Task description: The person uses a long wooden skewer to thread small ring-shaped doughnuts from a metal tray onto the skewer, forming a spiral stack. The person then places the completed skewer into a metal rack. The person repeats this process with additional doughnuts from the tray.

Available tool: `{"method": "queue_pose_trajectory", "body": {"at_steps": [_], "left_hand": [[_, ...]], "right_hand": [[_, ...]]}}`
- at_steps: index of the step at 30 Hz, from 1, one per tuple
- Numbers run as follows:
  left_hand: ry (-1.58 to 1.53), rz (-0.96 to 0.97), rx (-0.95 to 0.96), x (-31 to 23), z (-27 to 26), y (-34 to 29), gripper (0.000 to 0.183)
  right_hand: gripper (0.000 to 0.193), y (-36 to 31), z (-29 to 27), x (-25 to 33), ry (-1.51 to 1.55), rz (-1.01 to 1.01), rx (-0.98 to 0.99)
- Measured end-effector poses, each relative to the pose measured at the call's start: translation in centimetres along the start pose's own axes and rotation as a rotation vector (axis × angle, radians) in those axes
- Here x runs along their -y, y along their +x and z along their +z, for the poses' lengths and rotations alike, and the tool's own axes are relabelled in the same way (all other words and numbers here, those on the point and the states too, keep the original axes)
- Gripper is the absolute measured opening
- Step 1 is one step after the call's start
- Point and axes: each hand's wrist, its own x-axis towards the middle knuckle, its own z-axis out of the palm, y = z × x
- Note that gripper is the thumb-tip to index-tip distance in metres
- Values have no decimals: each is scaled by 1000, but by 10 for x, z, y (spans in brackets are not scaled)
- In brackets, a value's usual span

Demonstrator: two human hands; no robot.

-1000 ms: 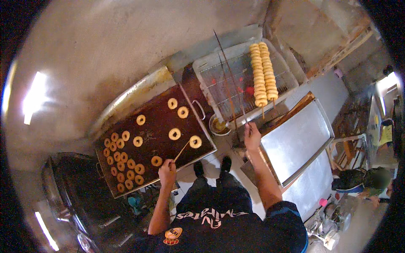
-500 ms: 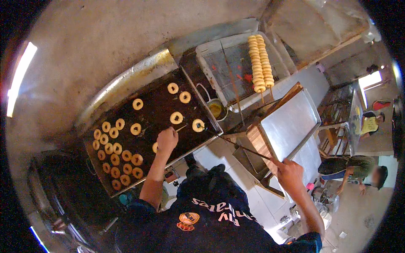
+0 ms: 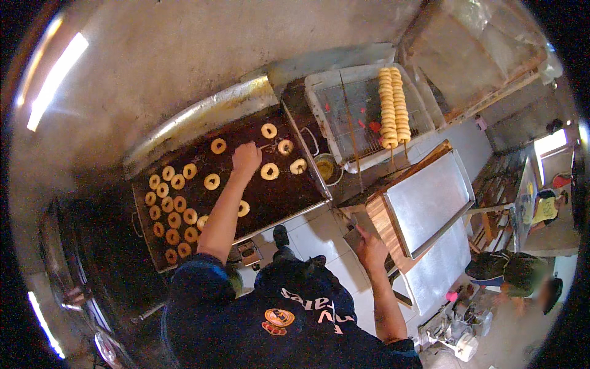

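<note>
Ring doughnuts point(image 3: 269, 171) lie spread over the dark oil of a wide rectangular frying pan point(image 3: 307, 212), with several clustered at its left end. Over the pan, my left hand point(image 3: 247, 158) is closed on a short thin stick point(image 3: 263, 147). Its tip points toward a doughnut point(image 3: 285, 147) near the pan's right side. My right hand point(image 3: 371, 249), off the pan's right front corner, is closed round a long dark stick point(image 3: 345, 215) slanting toward the pan; its far end is hard to make out. My left forearm covers part of the pan's front edge.
Two rows of doughnuts point(image 3: 393, 107) on sticks rest across a wire-racked draining tray point(image 3: 319, 117) behind right. A small pot point(image 3: 329, 167) sits between pan and tray. Metal baking trays point(image 3: 427, 203) lie to the right on a wooden board. Another person point(image 3: 516, 273) is far right.
My left hand has moved away from me, deeper over the pan. My right hand has shifted left, closer to the pan's corner. The two doughnuts by the right side sit differently.
</note>
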Motion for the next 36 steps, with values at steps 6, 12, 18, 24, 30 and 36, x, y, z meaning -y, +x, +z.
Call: {"method": "queue_pose_trajectory", "body": {"at_steps": [6, 12, 18, 24, 30, 36], "left_hand": [[-208, 145, 119, 32, 1, 28, 20], [-41, -26, -141, 58, 4, 77, 25], [-216, -67, 99, 114, 40, 124, 29], [-181, -90, 84, 133, 38, 103, 29], [-221, -27, -13, 115, -10, 71, 23], [-263, -33, 28, 43, -55, -33, 17]], "right_hand": [[43, 36, 28, 4, 189, -85, -73], [45, 73, 37, 30, 83, -49, -56], [53, 101, 11, 58, 82, -229, -109], [50, 107, 17, 45, 175, -311, -179], [46, 124, 15, 23, 348, -413, -205], [45, 84, 1, -55, 433, -443, -151]]}}
